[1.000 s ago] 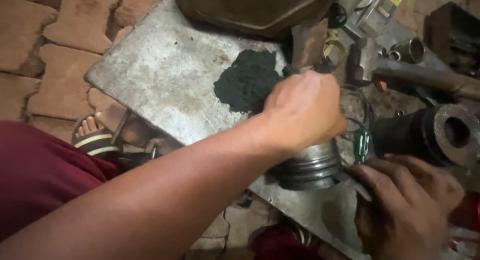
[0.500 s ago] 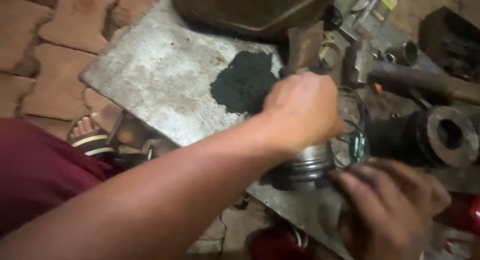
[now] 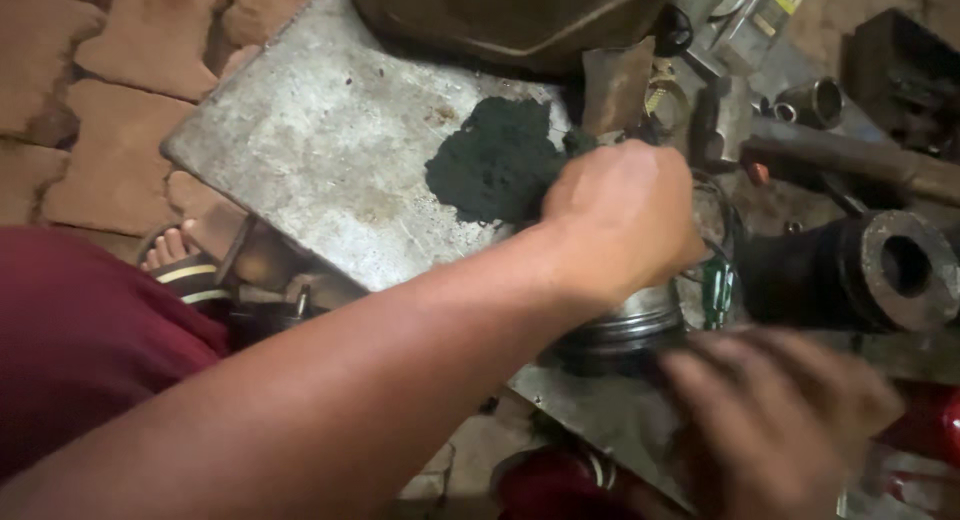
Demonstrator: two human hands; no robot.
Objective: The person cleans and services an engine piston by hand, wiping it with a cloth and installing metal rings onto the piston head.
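Right hand point(image 3: 775, 420) slid lower, blurred, fingers unclear, left hand point(image 3: 622, 218) gripping piston point(image 3: 630, 325) near plate point(image 3: 330, 150) edge

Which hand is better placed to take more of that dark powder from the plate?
Left. The left hand rests on the ringed metal cylinder, right beside the dark powder pile on the steel plate. The right hand is blurred, lower and farther from the pile.

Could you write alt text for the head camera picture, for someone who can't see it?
Seen from above, a person's left hand presses down on a ribbed metal piston standing on a scuffed metal plate, beside a patch of dark green paste. The right hand, blurred, is at the piston's side; a heavy dark cylinder lies to the right.
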